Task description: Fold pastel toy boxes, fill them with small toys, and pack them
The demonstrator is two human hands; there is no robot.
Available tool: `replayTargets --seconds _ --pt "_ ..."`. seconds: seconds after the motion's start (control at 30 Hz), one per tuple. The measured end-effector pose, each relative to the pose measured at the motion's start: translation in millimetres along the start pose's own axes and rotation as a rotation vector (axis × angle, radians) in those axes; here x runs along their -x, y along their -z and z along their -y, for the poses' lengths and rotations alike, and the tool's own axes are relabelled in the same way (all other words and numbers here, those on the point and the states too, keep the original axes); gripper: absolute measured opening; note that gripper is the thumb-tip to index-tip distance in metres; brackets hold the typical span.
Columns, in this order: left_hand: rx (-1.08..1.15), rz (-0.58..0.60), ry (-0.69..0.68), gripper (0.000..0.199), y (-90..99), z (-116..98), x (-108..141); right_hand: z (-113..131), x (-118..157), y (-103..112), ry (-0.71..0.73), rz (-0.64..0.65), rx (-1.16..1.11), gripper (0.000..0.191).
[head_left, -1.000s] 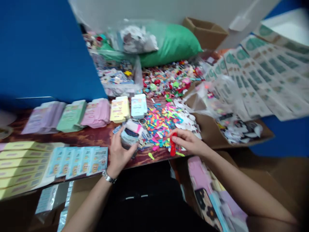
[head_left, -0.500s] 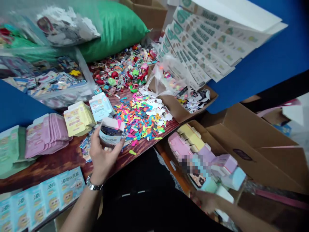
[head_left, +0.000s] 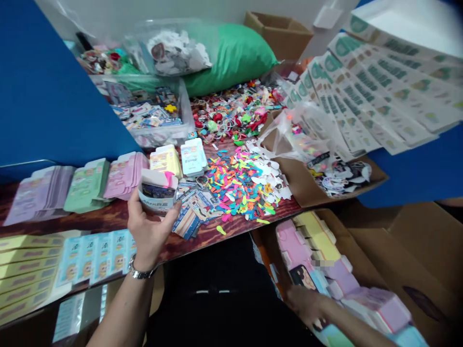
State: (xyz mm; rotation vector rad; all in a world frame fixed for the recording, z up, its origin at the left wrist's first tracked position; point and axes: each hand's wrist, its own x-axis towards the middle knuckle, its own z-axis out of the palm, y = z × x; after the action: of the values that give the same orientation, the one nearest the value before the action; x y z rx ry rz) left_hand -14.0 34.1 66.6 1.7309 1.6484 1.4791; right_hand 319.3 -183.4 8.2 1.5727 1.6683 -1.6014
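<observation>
My left hand point(head_left: 149, 235), a metal watch at its wrist, grips a small light-blue paper box point(head_left: 158, 202) between thumb and fingers. The box stands open at the top, with something dark and a bit of pink showing inside. Just right of it lie printed cards point(head_left: 197, 212) and a heap of small bright balloons point(head_left: 238, 185). At the lower right my right hand point(head_left: 307, 306) is low over a carton of small pastel boxes point(head_left: 340, 274), close to a dark flat item with a flower pattern point(head_left: 303, 276). Motion blur hides its fingers, so I cannot tell whether it holds anything.
Flattened pastel boxes point(head_left: 125, 173) stand in stacks along the table point(head_left: 119, 219). Behind are a clear bin point(head_left: 186, 113), a green sack point(head_left: 235, 60) and mixed trinkets point(head_left: 231, 115). An open carton point(head_left: 300, 180) holds bagged pieces; printed sheets point(head_left: 376, 91) hang at the right.
The view has swung left, bringing more box stacks into sight. My left hand still holds the box, now left of the cards. My right hand stays low at the carton.
</observation>
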Motion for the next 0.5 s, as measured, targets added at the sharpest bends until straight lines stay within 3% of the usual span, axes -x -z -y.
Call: replayTargets --seconds 0.07,0.13,0.2,0.27,0.37,0.5 --pt "-0.018 -0.028 0.011 0.075 5.4 4.5 2.5 15.2 -4.9 37.2 0.086 -0.004 0.091 0.009" --pt "-0.022 -0.035 0.038 0.077 7.8 9.9 6.9 43.6 -19.4 84.2 0.263 -0.119 0.189 0.015" --pt "-0.036 -0.03 0.072 0.079 9.3 15.6 11.3 81.5 -43.9 128.7 0.458 -0.343 0.272 0.021" --pt "-0.051 -0.036 0.082 0.079 12.2 20.8 14.3 120.3 -76.0 162.6 0.509 -0.65 0.382 0.027" --pt "-0.07 -0.057 0.083 0.08 20.8 25.9 15.6 165.6 -126.2 190.7 0.446 -0.842 0.62 0.033" --pt "-0.12 -0.078 0.08 0.079 29.9 26.0 16.6 192.0 -168.6 200.5 0.385 -0.806 0.835 0.037"
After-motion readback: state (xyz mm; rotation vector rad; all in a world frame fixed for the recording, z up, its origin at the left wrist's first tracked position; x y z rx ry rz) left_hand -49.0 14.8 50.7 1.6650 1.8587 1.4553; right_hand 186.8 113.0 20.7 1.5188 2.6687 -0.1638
